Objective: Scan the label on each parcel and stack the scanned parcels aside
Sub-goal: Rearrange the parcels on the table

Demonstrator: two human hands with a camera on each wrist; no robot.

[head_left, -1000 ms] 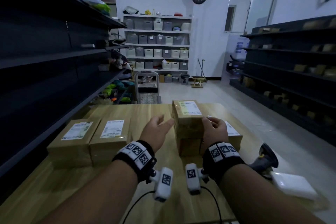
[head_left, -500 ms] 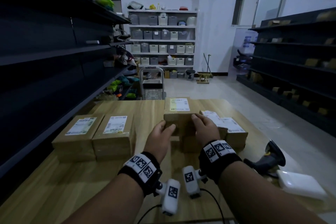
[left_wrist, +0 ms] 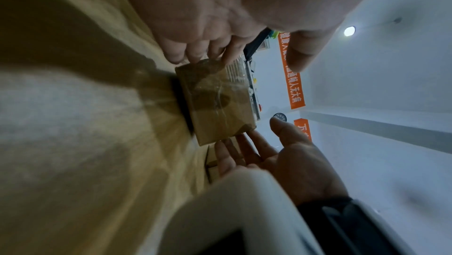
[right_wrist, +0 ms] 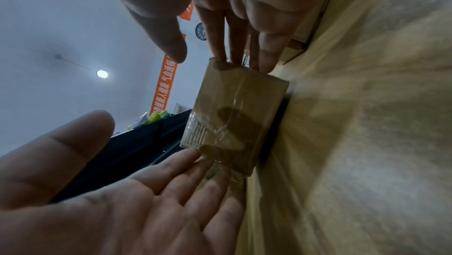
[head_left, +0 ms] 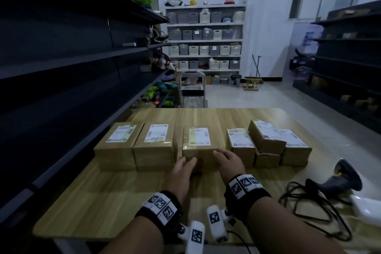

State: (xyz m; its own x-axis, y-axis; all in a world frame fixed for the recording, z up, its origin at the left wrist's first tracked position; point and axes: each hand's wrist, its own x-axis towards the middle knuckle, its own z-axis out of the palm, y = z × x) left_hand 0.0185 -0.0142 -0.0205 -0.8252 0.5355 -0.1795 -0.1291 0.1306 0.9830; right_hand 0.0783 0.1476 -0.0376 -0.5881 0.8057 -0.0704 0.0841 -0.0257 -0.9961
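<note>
A brown cardboard parcel (head_left: 198, 146) with a white label on top sits on the wooden table (head_left: 115, 196), just right of two labelled parcels (head_left: 117, 144) (head_left: 154, 146). My left hand (head_left: 185, 166) and right hand (head_left: 225, 159) flank its near end with straight fingers; the tips touch its near corners. The left wrist view shows the parcel (left_wrist: 217, 104) between my left fingertips (left_wrist: 195, 54) and the right hand (left_wrist: 281, 155), thumbs held clear. The right wrist view shows the same parcel (right_wrist: 234, 116) from the other side. The handheld scanner (head_left: 340, 179) lies on the table at the right.
Several more labelled parcels (head_left: 266, 140) are heaped right of the middle one. The scanner's black cable (head_left: 309, 208) loops over the near right of the table beside a white object (head_left: 367, 210). Dark shelving (head_left: 61, 68) runs along the left edge. A trolley (head_left: 192, 93) stands beyond the far edge.
The parcel held up in both hands has come down and to the left, and now stands on the table beside the two left parcels. My fingers have straightened along its near corners.
</note>
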